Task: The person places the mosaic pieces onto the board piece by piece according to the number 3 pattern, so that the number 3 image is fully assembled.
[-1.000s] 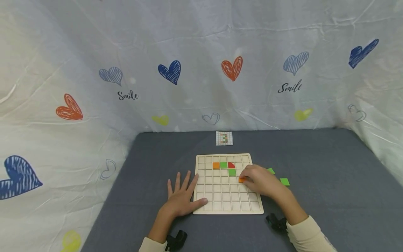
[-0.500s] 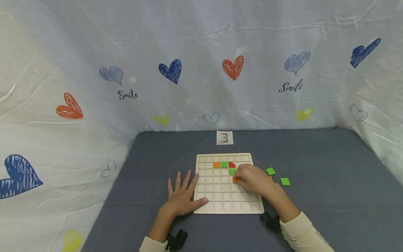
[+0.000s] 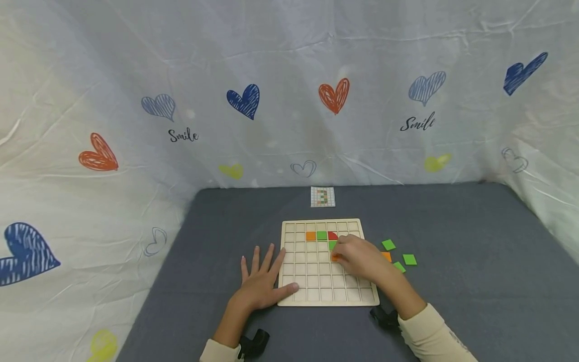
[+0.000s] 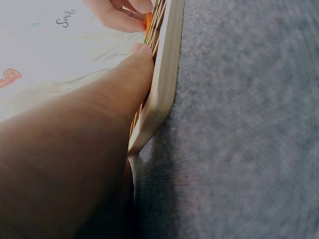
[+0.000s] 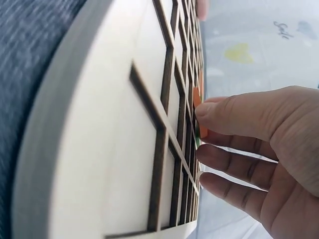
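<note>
A square wooden grid board (image 3: pixel 316 281) lies on the table. In one upper row sit an orange square tile (image 3: pixel 310 236), a green square tile (image 3: pixel 321 236) and a red rounded tile (image 3: pixel 332 235). Below the red one is another green tile (image 3: pixel 332 245), partly covered by fingers. My right hand (image 3: pixel 359 256) pinches an orange tile (image 5: pixel 203 130) between thumb and finger, at the cell beneath that green tile; whether it is fully seated cannot be seen. My left hand (image 3: pixel 262 289) rests with spread fingers at the board's left edge, its thumb on the board.
Loose tiles lie right of the board: several green ones, such as the green tile (image 3: pixel 409 259), and an orange tile (image 3: pixel 386 256) partly behind my right hand. A small printed pattern card (image 3: pixel 322 197) lies beyond the board. A curtain (image 3: pixel 271 60) with hearts hangs behind the table.
My right hand has moved left across the board with the orange tile, to the column under the green tile. More loose tiles at the right have come into view. The left hand stays put.
</note>
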Available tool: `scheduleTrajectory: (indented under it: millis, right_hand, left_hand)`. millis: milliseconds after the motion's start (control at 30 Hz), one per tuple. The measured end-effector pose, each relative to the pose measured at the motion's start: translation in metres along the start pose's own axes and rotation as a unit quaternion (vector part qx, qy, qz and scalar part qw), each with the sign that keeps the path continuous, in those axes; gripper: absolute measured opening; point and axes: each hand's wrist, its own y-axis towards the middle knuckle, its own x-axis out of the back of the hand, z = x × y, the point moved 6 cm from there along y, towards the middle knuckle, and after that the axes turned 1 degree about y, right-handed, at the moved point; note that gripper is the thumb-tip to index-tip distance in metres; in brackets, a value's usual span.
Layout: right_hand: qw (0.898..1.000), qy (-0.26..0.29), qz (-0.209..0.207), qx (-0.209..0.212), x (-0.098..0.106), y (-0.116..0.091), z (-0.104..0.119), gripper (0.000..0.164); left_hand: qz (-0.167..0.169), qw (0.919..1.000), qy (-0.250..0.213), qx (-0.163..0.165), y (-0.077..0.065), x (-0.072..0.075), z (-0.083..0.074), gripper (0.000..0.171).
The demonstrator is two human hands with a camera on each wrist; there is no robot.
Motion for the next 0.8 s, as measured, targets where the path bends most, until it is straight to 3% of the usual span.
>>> scheduleTrajectory:
  millis: [533, 800]
  right_hand:
    - [1.000, -0.017, -0.020, 0.003, 0.001, -0.002, 0.005, 0.014]
    - [0.998, -0.045, -0.034, 0.019, 0.003, -0.015, 0.016, 0.010]
  left_hand:
    - [-0.007, 0.9999, -0.009, -0.012, 0.001, -0.004, 0.003, 0.098]
    - [-0.006, 1.0000, -0.003, -0.005, 0.003, -0.008, 0.006, 0.100]
